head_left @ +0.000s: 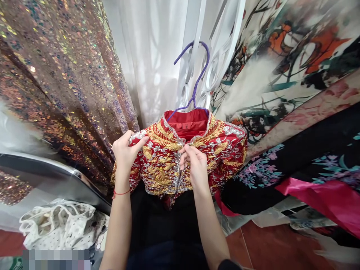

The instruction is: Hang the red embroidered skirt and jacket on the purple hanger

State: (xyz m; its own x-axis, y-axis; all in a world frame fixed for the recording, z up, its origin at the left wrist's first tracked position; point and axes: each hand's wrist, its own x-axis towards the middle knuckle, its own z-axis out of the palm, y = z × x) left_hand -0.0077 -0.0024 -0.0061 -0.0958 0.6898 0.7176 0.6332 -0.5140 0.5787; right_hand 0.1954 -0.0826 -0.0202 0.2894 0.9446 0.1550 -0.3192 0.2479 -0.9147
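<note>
A red jacket [219,150] thick with gold and silver embroidery hangs on a purple hanger [197,80] in front of me. Its red lining and a small size tag show at the open collar. My left hand [125,152] grips the jacket's left shoulder, thumb lying over the fabric. My right hand [194,163] pinches the front opening just below the collar, fingers closed on the edge. A thin red string circles my left wrist.
A sequinned iridescent fabric [62,86] hangs at left, a white sheer curtain [149,56] behind. Painted floral cloth [281,56] and a black flowered garment with pink lining [309,172] hang at right. A white mesh item [59,223] lies low left, above a red tiled floor [275,247].
</note>
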